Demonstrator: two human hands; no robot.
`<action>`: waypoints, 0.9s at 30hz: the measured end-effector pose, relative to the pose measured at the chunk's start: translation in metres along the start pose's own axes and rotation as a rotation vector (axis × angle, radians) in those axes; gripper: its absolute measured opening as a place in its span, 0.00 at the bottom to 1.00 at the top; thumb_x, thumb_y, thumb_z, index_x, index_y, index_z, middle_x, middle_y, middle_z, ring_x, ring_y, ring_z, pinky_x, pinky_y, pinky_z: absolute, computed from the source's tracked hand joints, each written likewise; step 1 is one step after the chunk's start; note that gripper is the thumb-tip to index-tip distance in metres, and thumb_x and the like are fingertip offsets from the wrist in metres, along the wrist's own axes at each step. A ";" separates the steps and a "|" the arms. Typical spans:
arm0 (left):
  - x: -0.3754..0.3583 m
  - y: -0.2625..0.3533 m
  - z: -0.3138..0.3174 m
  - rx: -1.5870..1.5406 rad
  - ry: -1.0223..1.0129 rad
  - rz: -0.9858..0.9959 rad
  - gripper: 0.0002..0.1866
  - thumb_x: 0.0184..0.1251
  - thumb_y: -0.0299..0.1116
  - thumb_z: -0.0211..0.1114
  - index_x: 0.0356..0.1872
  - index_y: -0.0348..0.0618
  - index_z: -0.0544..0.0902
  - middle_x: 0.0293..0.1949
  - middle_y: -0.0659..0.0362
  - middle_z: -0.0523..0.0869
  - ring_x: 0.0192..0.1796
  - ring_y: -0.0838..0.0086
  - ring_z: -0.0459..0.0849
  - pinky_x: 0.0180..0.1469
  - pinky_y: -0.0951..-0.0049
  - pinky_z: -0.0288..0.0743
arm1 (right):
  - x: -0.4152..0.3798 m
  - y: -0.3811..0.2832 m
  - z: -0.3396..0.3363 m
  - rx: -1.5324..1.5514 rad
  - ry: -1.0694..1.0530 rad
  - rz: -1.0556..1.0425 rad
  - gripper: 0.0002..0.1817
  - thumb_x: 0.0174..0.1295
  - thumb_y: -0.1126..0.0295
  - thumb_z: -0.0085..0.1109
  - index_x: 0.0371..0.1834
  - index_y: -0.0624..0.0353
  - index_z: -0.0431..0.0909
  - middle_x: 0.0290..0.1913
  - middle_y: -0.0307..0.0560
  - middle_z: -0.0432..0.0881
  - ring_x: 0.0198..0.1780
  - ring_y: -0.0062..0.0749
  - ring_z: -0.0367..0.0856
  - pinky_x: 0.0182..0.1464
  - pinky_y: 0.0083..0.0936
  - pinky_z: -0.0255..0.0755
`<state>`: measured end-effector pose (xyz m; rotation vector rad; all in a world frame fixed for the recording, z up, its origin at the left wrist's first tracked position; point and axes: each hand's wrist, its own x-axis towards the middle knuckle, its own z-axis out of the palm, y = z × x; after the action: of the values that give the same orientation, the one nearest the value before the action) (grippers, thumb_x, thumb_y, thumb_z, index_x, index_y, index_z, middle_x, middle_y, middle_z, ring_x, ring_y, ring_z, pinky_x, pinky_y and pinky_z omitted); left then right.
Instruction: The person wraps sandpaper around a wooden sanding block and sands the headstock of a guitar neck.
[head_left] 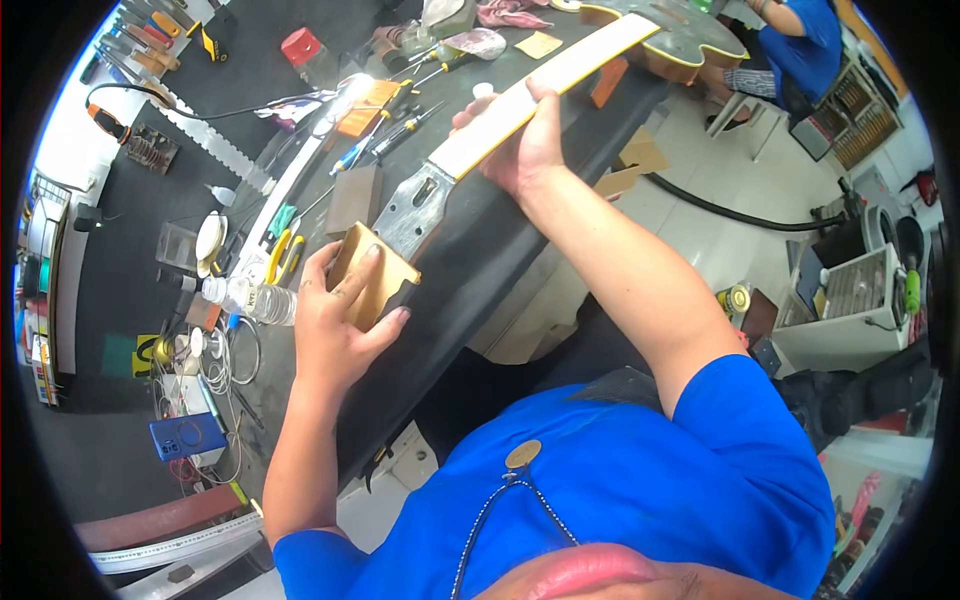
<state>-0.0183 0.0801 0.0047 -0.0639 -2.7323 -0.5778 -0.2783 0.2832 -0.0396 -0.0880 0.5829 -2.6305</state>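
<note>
My left hand (345, 310) is closed on a sanding block (378, 275) wrapped in tan sandpaper, close beside the headstock. The grey, bare headstock (415, 212) has several peg holes and a slot near the neck. My right hand (530, 145) wraps under the guitar neck (545, 95), with its thumb along the edge. Pale covering and a yellow edge line show on the neck's upper face. At its far end the neck overlaps a dark-topped guitar body (690, 45). A brown block (355, 200) lies just beyond the headstock.
A plastic bottle (265, 302), yellow-handled pliers (285, 255) and screwdrivers (400, 130) lie on the dark bench (400, 385). A blue phone (188, 437) and cables are at the left. Another person (805, 45) sits at the upper right. A black hose (740, 215) crosses the floor.
</note>
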 end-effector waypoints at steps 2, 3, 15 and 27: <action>-0.004 -0.002 0.003 0.004 0.023 0.022 0.42 0.48 0.44 0.89 0.72 0.55 0.90 0.72 0.37 0.78 0.72 0.42 0.82 0.72 0.47 0.79 | -0.001 -0.001 -0.002 0.001 -0.015 0.014 0.32 0.73 0.35 0.46 0.49 0.59 0.74 0.39 0.58 0.85 0.49 0.59 0.87 0.59 0.59 0.79; -0.006 -0.001 0.003 0.002 0.024 0.024 0.42 0.49 0.44 0.89 0.72 0.55 0.90 0.73 0.37 0.78 0.72 0.42 0.82 0.72 0.47 0.79 | -0.002 -0.002 0.000 -0.007 0.019 0.009 0.34 0.75 0.36 0.44 0.51 0.61 0.75 0.41 0.59 0.85 0.50 0.59 0.87 0.61 0.59 0.79; -0.009 -0.003 0.009 -0.031 0.047 0.030 0.42 0.48 0.42 0.89 0.72 0.52 0.90 0.74 0.37 0.76 0.73 0.41 0.81 0.74 0.47 0.79 | -0.013 -0.012 0.004 -0.206 0.079 0.034 0.32 0.82 0.42 0.38 0.64 0.63 0.75 0.49 0.57 0.87 0.55 0.57 0.91 0.61 0.65 0.86; -0.007 0.002 0.015 -0.003 0.048 -0.004 0.45 0.44 0.41 0.91 0.72 0.56 0.89 0.75 0.36 0.76 0.74 0.41 0.80 0.75 0.46 0.77 | -0.013 -0.055 -0.005 -0.460 0.310 -0.136 0.22 0.82 0.57 0.56 0.66 0.62 0.77 0.59 0.57 0.87 0.59 0.51 0.91 0.59 0.58 0.91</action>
<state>-0.0165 0.0879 -0.0101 -0.0448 -2.6861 -0.5771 -0.2900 0.3360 -0.0211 0.1486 1.3232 -2.6030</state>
